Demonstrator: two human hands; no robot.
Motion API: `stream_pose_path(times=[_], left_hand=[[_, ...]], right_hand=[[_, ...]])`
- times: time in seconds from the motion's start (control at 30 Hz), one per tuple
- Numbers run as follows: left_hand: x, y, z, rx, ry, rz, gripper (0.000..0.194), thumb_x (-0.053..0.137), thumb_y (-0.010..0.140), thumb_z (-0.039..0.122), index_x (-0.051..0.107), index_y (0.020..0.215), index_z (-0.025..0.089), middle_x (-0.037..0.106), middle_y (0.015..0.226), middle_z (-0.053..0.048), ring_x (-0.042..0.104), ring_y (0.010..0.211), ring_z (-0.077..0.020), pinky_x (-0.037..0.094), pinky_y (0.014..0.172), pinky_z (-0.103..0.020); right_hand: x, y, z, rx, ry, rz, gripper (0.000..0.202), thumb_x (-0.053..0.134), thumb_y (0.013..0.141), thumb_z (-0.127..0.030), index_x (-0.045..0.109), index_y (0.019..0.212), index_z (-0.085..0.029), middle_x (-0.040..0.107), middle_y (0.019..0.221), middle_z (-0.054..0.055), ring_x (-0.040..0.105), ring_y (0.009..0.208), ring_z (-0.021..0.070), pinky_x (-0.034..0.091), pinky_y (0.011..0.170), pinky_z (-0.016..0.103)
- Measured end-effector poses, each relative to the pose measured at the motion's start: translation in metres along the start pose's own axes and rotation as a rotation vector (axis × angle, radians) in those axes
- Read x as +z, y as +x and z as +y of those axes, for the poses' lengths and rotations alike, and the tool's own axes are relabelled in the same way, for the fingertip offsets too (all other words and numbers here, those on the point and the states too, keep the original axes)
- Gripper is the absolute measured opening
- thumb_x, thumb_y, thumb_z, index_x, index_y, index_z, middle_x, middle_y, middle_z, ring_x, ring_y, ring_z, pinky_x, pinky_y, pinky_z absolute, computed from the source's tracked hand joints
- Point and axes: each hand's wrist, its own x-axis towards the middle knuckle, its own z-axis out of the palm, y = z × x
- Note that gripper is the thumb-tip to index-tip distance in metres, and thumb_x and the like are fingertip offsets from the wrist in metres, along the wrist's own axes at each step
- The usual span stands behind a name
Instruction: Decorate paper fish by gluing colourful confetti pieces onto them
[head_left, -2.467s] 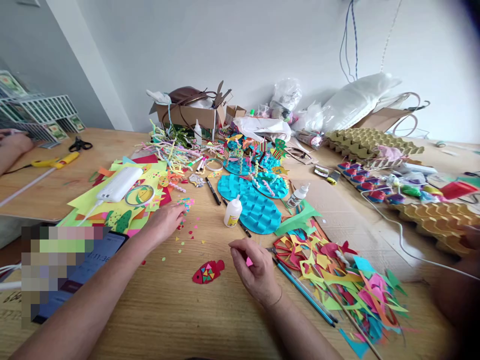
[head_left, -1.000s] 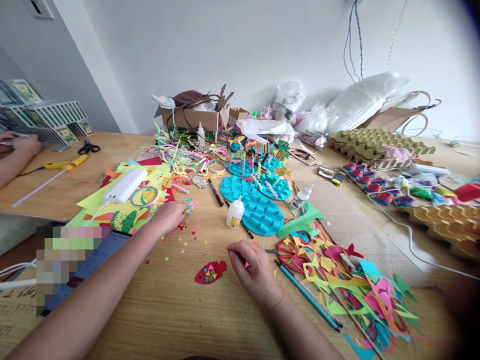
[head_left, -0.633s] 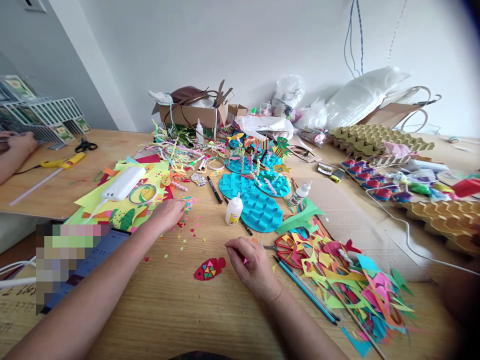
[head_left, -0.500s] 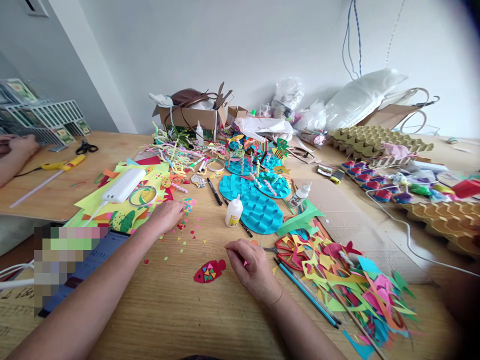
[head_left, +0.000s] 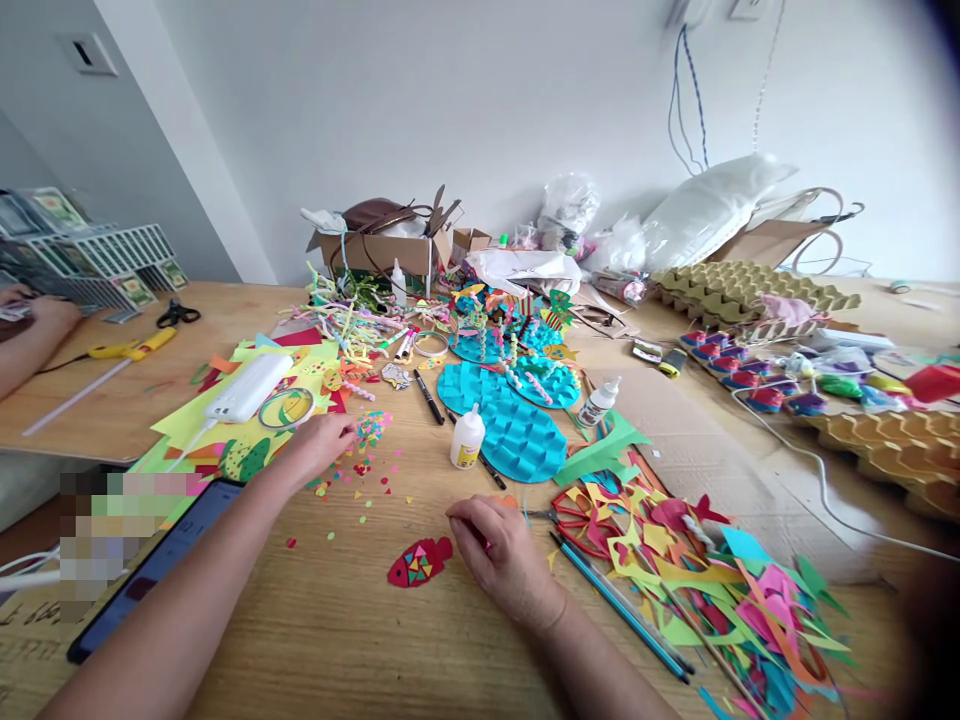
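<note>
My left hand [head_left: 328, 442] is at the left edge of a pile of small coloured paper bits [head_left: 371, 428], its fingers closed together; whatever they hold is too small to see. A red paper fish [head_left: 420, 563] lies flat on the table, with coloured paper triangles on its body and a black eye. Just right of its tail, my right hand [head_left: 504, 560] rests with curled fingers and thumb pressed together, hiding anything inside. Beyond that hand stands an uncapped white glue bottle [head_left: 467, 440]. Loose paper dots and triangles are scattered between the pile and the fish.
Blue textured ovals [head_left: 517, 440] lie behind the glue bottle. Colourful paper scraps [head_left: 675, 560], pencils [head_left: 622, 605] and red-handled scissors [head_left: 574, 515] are on the right. A phone [head_left: 150, 570] lies under my left forearm. A co-worker's hand [head_left: 49, 315] is at far left.
My left hand has drawn back slightly to the left, uncovering more of the paper-bit pile. The view has tilted up a little. My right hand stays beside the fish.
</note>
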Motion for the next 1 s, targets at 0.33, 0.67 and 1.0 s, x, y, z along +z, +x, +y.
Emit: stream_pose_path(times=[0.33, 0.67, 1.0], left_hand=[[-0.005, -0.028, 0.031, 0.033, -0.497, -0.158, 0.024, 0.043, 0.071, 0.038, 0.054, 0.073, 0.017, 0.053, 0.063, 0.003, 0.048, 0.058, -0.0122, 0.037, 0.050, -0.020], [0.011, -0.050, 0.091, 0.202, -0.571, -0.284, 0.017, 0.044, 0.071, 0.032, 0.051, 0.065, 0.017, 0.048, 0.061, 0.003, 0.043, 0.059, -0.0117, 0.035, 0.054, -0.021], [0.029, -0.054, 0.097, 0.228, -0.614, -0.329, 0.015, 0.043, 0.071, 0.027, 0.053, 0.068, 0.017, 0.050, 0.062, 0.004, 0.045, 0.061, -0.0123, 0.034, 0.053, -0.021]], right_hand=[[0.008, 0.003, 0.001, 0.095, 0.076, 0.024, 0.015, 0.042, 0.080, -0.014, 0.055, 0.076, -0.018, 0.059, 0.067, 0.002, 0.054, 0.061, 0.0121, 0.040, 0.057, 0.022], [0.014, 0.008, 0.001, 0.390, 0.395, 0.011, 0.009, 0.052, 0.073, -0.020, 0.058, 0.079, -0.016, 0.051, 0.056, -0.004, 0.042, 0.046, 0.0068, 0.032, 0.041, 0.017], [0.011, 0.010, 0.004, 0.466, 0.520, -0.055, 0.006, 0.052, 0.070, -0.019, 0.056, 0.067, -0.015, 0.050, 0.055, -0.004, 0.040, 0.049, 0.0073, 0.031, 0.045, 0.018]])
